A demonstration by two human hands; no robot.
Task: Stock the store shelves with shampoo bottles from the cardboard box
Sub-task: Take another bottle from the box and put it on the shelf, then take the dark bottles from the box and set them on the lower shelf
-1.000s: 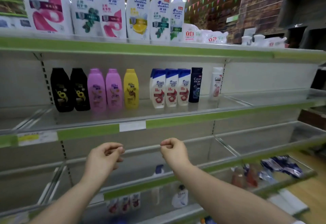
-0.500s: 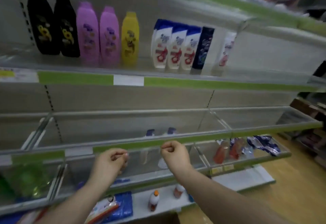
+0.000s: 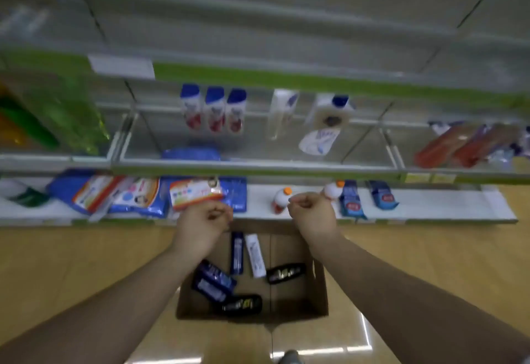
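While both forearms reach forward over the cardboard box (image 3: 319, 292), neither hand carries anything: left hand (image 3: 200, 227) hovers above the box's far left corner, grip closed on itself, fingers curled in with the thumb against the forefinger; right hand (image 3: 311, 214) hovers above the far right corner, grip likewise curled together and empty. Box sits open on the wooden floor (image 3: 86, 263), just in front of the bottom shelf (image 3: 430, 208). Shampoo bottles lie loose on the box bottom: a slim dark blue bottle (image 3: 237, 253) and a white bottle (image 3: 255, 254) side by side near the far wall, two blue bottles (image 3: 213, 283) angled at the left, one black bottle (image 3: 286, 272) right of centre, a second black bottle (image 3: 238, 305) toward the near wall. Labels too blurred to read. Bottom shelf carries blue packets (image 3: 351, 200) and two small orange-capped bottles (image 3: 282, 200), one partly behind the right hand. Shelf above holds three white bottles with blue caps (image 3: 213, 112) standing together, green packaging (image 3: 57, 114) at far left, red packets (image 3: 459, 145) at far right. Whole view is motion-blurred
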